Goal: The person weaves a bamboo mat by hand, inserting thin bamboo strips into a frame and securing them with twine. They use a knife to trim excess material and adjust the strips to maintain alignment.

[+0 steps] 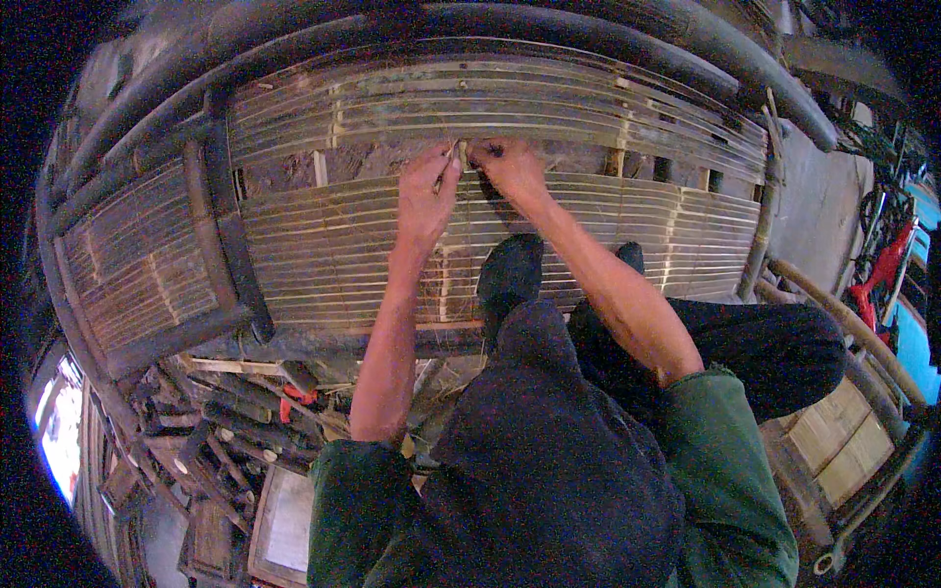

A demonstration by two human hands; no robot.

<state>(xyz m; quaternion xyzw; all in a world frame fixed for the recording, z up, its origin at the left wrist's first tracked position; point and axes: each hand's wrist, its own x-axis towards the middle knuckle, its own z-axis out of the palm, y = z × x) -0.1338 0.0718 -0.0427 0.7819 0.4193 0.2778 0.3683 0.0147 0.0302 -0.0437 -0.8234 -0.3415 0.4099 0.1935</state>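
Note:
In front of me lies a slatted panel [343, 225] of thin pale bamboo strips, set in a frame of thick dark poles. A long gap crosses it, and pale cross-pieces [320, 169] show there. At the gap's middle, my left hand [429, 186] is closed in a pinch on something thin that I cannot make out. Close beside it, my right hand [512, 174] is bent with its fingers pressed together. A small pale piece [463, 153] shows between the two hands; its far end and the fingertips are too blurred to read.
Thick dark poles [490, 27] curve along the far side. A smaller slatted panel [142, 260] adjoins at left. Cut pole pieces [225, 431] lie heaped at lower left. Red tool-like object [877, 279] and cables are at right. My dark shoe [512, 269] rests on the slats.

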